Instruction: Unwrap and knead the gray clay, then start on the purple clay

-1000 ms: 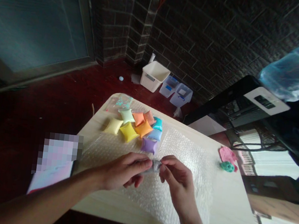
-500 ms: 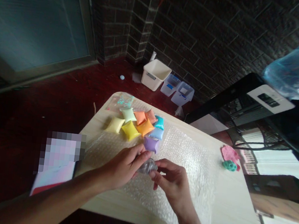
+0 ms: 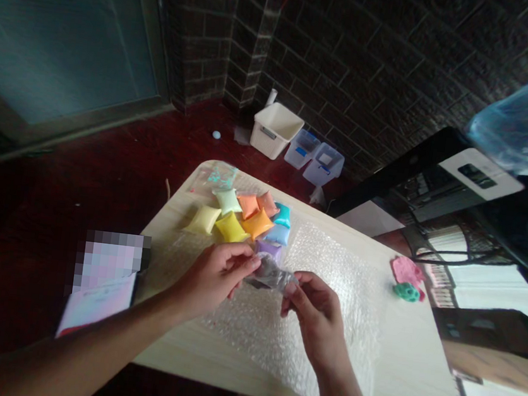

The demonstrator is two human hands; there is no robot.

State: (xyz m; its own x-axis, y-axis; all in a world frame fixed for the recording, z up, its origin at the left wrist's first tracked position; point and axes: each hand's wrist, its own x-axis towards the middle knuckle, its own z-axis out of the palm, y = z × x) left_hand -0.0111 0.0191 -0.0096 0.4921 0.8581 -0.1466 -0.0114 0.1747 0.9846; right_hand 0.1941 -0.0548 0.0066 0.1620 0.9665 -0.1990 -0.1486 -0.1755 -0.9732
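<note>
My left hand pinches one end of a small clear plastic packet with dark grey inside. The thumb and fingertips of my right hand grip its other end, so the packet stretches between both hands above the bubble wrap. Just behind it lies a purple packet, partly covered. Several pillow-shaped packets sit beyond my left hand, among them a yellow packet, an orange packet, a pale green packet and a light blue packet.
The bubble wrap covers much of the pale wooden table. Pink clay-like pieces and a green piece lie at the right edge. A pixelated screen or sheet is at the left. Beyond, a cream bin stands on the floor.
Both hands have risen slightly away from me and moved a little apart. The grey packet, bunched between them before, is now drawn out longer and covers part of the purple packet.
</note>
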